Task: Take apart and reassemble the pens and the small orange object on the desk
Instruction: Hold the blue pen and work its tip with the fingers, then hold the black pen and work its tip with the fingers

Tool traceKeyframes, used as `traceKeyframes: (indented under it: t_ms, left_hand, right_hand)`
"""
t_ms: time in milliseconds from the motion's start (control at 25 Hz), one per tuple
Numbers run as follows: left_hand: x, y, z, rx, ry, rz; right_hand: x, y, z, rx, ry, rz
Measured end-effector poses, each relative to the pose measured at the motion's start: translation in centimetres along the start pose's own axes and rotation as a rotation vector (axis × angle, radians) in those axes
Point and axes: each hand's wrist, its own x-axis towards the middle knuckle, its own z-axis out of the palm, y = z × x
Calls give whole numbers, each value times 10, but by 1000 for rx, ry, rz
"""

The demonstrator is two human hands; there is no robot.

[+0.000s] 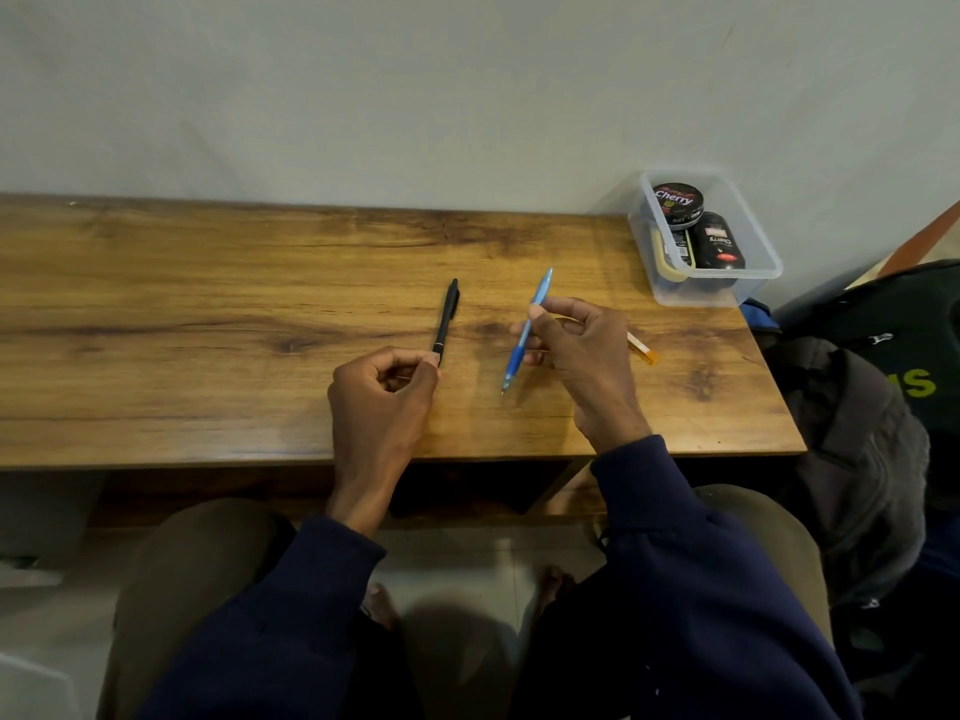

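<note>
The long wooden desk (208,304) carries a clear plastic box (670,291) at its far right corner. The right hand (576,345) pinches a blue plastic pen (540,291) at mid-barrel, long axis running far to near, tip nearest. The left hand (382,397), fingers curled, sits left of that tip, at the near end of a slim black pen (447,319) lying on the wood; whether it pinches it, I cannot tell. A small orange object (644,350) lies just right of the right hand. Unscrewing the blue pen likely needs the left hand to move right to its tip.
</note>
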Motion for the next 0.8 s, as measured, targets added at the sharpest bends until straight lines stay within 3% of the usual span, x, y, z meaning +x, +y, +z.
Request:
traceKeyframes:
  t_ms: [360, 520, 680, 800]
  left_hand:
    - [3, -6, 14, 436, 75, 182]
    - [4, -6, 17, 526, 90, 247]
    - [5, -5, 12, 435, 106, 210]
    - [5, 1, 8, 118, 48, 60]
  right_hand:
    - [8, 15, 11, -513, 106, -144]
    - [9, 21, 18, -691, 122, -242]
    - [10, 24, 18, -722, 110, -273]
    - [9, 20, 13, -631, 124, -300]
